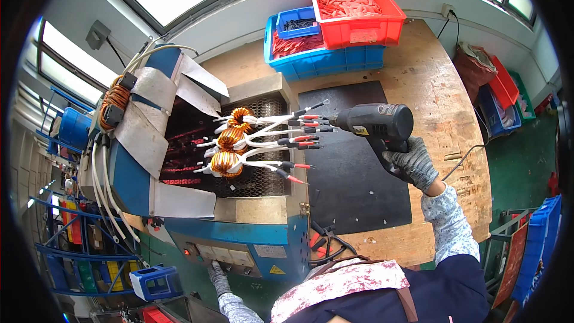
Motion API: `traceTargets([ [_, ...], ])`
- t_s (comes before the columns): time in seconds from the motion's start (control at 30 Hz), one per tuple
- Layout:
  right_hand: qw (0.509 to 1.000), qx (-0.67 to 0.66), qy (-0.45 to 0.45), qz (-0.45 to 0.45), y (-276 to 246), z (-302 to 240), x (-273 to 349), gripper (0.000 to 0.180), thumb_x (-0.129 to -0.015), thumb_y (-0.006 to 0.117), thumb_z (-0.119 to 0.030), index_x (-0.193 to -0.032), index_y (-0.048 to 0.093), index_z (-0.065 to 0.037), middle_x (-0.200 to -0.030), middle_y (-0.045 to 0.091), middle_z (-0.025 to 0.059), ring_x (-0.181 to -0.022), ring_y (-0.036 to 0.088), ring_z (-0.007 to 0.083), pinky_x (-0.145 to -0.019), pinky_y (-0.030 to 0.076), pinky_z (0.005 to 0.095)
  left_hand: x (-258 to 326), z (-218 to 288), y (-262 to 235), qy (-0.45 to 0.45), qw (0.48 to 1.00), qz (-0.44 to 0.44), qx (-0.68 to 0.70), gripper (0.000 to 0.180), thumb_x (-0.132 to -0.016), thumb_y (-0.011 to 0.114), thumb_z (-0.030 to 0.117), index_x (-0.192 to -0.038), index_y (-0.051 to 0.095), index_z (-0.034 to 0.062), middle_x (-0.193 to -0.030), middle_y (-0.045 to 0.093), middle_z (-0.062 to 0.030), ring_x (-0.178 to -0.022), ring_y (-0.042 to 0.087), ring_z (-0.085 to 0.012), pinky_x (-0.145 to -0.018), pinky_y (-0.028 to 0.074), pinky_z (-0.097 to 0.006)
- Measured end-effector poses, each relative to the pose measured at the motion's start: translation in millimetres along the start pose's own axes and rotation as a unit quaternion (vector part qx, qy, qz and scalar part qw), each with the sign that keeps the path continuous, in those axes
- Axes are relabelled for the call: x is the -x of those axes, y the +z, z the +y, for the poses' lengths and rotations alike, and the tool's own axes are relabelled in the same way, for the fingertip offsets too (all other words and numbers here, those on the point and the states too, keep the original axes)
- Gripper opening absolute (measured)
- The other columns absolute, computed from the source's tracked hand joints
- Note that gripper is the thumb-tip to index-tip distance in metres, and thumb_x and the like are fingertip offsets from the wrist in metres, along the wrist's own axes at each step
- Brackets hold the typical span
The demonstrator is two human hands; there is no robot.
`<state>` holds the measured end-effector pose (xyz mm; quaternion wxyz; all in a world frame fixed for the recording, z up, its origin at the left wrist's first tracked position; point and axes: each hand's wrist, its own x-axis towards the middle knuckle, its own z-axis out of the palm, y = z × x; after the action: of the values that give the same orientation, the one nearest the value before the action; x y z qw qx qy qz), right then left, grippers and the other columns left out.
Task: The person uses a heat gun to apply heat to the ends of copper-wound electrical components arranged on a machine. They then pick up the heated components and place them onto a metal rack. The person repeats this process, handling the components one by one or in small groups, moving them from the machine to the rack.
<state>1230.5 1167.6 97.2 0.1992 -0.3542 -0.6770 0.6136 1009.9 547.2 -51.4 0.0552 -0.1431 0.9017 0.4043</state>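
Heat gun [382, 121]: held by the right hand [417, 160], gloved in grey, with the fingers wrapped around the handle below the barrel. The nozzle points left and lies just beside the lead ends; whether it touches any of them cannot be told from this angle.

Workpieces: three copper-wound coils [226, 164] sit in a row on the mesh belt [263, 186] at the mouth of the blue machine [272, 266]. White-covered leads [263, 161] extend rightward from the coils past the machine's edge, above the black mat [365, 203] on the desk [454, 167]. Shorter leads point left, toward the dark opening with its red-lit interior.

Left hand [219, 278]: also gloved, located at the front control panel [224, 255], with the fingers at its lower edge. No held object is visible; how far the fingers are spread cannot be told.

Status: winding is complete on all three coils, and black and red sleeves [292, 141] are fitted on the right-hand leads. Heating of these sleeves appears to be the step in hand. Which sleeves are already tight cannot be determined at this size. Judged to remain: any loose sleeves, then removal of the coils from the belt.
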Motion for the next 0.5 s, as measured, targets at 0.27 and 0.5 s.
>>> traceTargets([
  [0.27,1.000,0.002,-0.004,-0.003,3,-1,-7,0.032,-0.067,0.075,-0.010,-0.094,0.062,0.000,-0.077,0.065,0.0065,-0.065,0.058,0.0103,-0.059,0.048,0.0251,14,23,2,-0.038,0.998,-0.011,0.047,0.046,-0.092,0.046,0.033,-0.125,0.042,0.0013,-0.117,0.051,-0.0121,-0.100,0.050,-0.0221,-0.084,0.043,-0.032],
  [0.5,1.000,-0.005,0.012,-0.013,6,-1,-11,0.032,-0.066,0.075,-0.010,-0.094,0.063,-0.001,-0.077,0.065,0.0068,-0.066,0.059,0.0114,-0.061,0.048,0.0263,6,12,1,-0.037,0.999,-0.003,0.015,0.047,-0.092,0.046,0.035,-0.120,0.046,-0.0016,-0.112,0.054,-0.0139,-0.097,0.050,-0.0229,-0.084,0.042,-0.033],
])
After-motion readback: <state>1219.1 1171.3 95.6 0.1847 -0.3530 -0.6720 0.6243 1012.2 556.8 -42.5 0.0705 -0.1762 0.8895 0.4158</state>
